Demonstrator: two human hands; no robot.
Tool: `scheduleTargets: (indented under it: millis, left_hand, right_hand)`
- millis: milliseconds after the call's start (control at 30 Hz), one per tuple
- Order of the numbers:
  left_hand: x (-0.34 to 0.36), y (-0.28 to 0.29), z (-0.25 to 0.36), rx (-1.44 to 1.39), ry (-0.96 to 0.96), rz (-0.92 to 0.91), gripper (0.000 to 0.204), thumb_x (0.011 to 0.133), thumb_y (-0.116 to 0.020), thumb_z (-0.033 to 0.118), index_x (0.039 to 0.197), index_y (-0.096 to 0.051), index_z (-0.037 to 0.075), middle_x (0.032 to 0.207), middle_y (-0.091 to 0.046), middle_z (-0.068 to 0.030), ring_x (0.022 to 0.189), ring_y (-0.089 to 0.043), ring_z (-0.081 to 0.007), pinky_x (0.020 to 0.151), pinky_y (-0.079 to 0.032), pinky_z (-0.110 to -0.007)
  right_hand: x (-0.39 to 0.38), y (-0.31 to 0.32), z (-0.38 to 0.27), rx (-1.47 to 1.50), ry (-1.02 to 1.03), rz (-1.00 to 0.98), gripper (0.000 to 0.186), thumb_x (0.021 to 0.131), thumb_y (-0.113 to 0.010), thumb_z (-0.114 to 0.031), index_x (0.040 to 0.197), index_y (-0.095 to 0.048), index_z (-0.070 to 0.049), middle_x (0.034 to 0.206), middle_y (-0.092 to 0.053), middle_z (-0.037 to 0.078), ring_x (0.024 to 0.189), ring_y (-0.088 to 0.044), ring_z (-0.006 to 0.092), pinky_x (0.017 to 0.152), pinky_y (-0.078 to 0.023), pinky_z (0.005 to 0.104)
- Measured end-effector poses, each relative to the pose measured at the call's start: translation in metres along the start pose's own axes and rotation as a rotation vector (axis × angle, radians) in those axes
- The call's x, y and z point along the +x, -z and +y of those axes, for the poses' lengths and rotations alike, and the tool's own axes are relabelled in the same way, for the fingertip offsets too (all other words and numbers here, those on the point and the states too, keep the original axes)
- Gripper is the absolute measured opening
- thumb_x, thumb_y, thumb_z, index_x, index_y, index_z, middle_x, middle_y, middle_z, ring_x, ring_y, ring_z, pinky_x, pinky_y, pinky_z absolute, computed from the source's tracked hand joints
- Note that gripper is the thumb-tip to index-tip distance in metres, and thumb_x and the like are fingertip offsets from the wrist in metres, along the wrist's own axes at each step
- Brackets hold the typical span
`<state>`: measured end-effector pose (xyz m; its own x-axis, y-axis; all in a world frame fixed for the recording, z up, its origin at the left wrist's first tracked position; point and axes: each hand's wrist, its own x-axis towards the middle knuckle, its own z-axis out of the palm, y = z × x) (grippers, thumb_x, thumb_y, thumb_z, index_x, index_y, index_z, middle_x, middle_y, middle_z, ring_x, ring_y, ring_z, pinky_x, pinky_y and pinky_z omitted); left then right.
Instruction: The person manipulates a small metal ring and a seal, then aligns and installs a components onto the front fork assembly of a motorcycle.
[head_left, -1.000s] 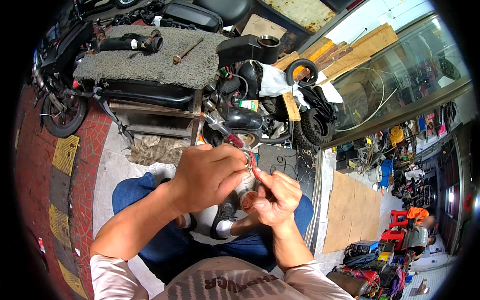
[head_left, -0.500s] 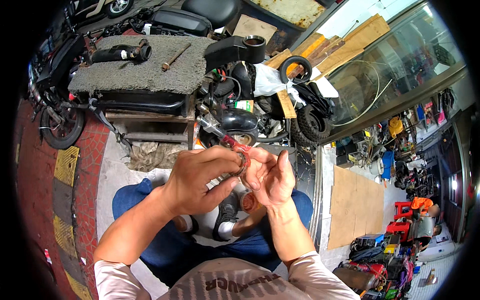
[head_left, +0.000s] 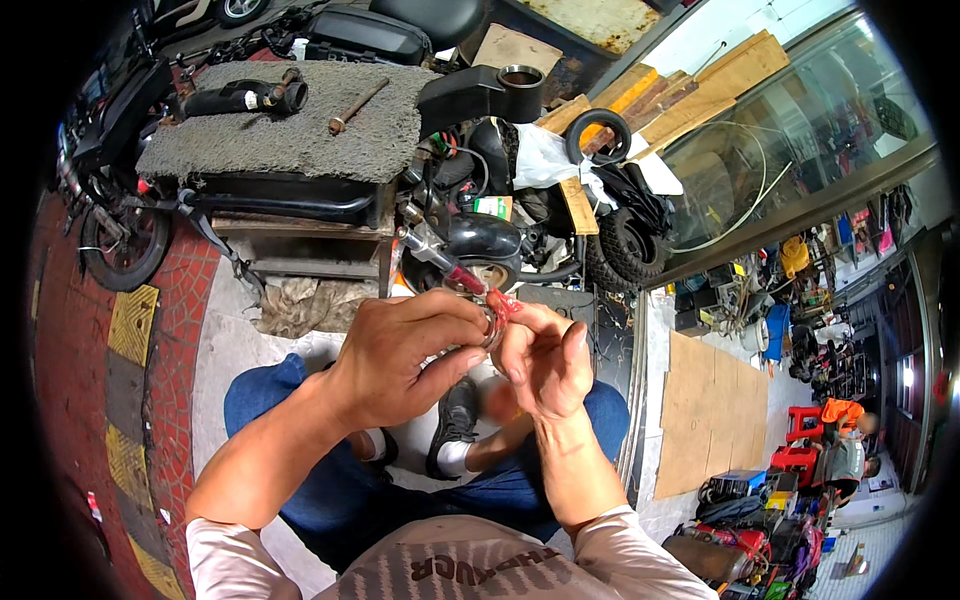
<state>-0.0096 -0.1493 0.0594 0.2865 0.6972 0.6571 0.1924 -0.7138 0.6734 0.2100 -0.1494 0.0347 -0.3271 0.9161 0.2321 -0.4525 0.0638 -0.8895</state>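
Note:
Close in front of me, my left hand (head_left: 400, 345) pinches a small metal ring (head_left: 491, 328), which looks like a bearing, between thumb and fingers. Glossy red grease (head_left: 504, 305) coats its rim. My right hand (head_left: 550, 365) is palm up, its index fingertip smeared with grease and touching the ring's right side. The thumb stands apart and the other fingers curl loosely. Below the hands, a blurred reddish round shape (head_left: 500, 402) shows beside my shoe. Just beyond, a metal tube with a red part (head_left: 458, 272) points toward the ring.
A bench with a grey mat (head_left: 240, 150) carries a black cylindrical part (head_left: 240, 102) and a long bolt (head_left: 358, 108). A black arm with a ring end (head_left: 470, 97) juts off its right. Tyres (head_left: 630, 248), planks (head_left: 715, 92) and cardboard (head_left: 710, 415) lie rightward; another person (head_left: 848, 450) is far right.
The red grease at my right index fingertip has shifted slightly right and forms a larger smear by the ring. My left hand keeps its pinch; the view has shifted a little.

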Motion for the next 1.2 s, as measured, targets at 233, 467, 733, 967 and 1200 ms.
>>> scheduleTargets:
  millis: [233,467,733,967,1200]
  left_hand:
    - [-0.003,0.001,0.001,-0.022,0.067,-0.007,0.014,0.086,-0.08,0.008,0.098,-0.074,0.002,0.102,-0.073,-0.0104,0.085,-0.074,-0.027,0.072,-0.058,-0.035]
    - [-0.004,0.001,-0.004,-0.017,0.12,0.003,0.018,0.087,-0.08,0.007,0.102,-0.072,0.003,0.102,-0.073,-0.0118,0.084,-0.074,-0.0259,0.071,-0.058,-0.034]
    - [-0.001,-0.002,0.001,0.014,0.089,-0.012,0.013,0.084,-0.075,0.009,0.096,-0.072,0.008,0.1,-0.073,-0.0065,0.084,-0.073,-0.0296,0.07,-0.058,-0.037]
    - [-0.004,-0.002,-0.002,0.069,0.093,-0.067,0.01,0.085,-0.075,0.011,0.094,-0.07,0.009,0.099,-0.071,-0.0034,0.081,-0.072,-0.0284,0.066,-0.056,-0.038]
    - [-0.005,-0.001,-0.004,0.07,0.08,-0.072,0.008,0.087,-0.075,0.014,0.092,-0.07,0.009,0.098,-0.071,-0.0037,0.079,-0.072,-0.0283,0.065,-0.056,-0.039]
  right_hand:
    - [-0.008,-0.011,0.009,-0.17,0.131,0.056,0.079,0.101,-0.055,-0.065,0.138,-0.065,0.003,0.064,-0.058,0.006,0.054,-0.046,0.0095,0.053,-0.032,0.0235]
    - [-0.019,-0.012,0.01,-0.283,0.205,0.134,0.085,0.1,-0.051,-0.071,0.13,-0.068,0.007,0.064,-0.061,0.006,0.051,-0.046,0.0092,0.057,-0.037,0.0222]
    - [0.003,0.002,-0.001,0.031,0.01,0.141,0.093,0.105,-0.025,-0.074,0.129,-0.068,0.005,0.057,-0.052,0.003,0.051,-0.039,0.0112,0.052,-0.031,0.0262]
    - [0.009,0.001,-0.011,-0.302,0.002,0.012,0.095,0.101,-0.031,-0.079,0.122,-0.07,0.005,0.061,-0.055,0.003,0.051,-0.043,0.0081,0.052,-0.033,0.0244]
    - [0.011,0.005,-0.02,-0.529,0.063,-0.059,0.095,0.098,-0.037,-0.081,0.108,-0.073,0.007,0.068,-0.062,0.006,0.053,-0.05,0.0097,0.051,-0.036,0.0249]
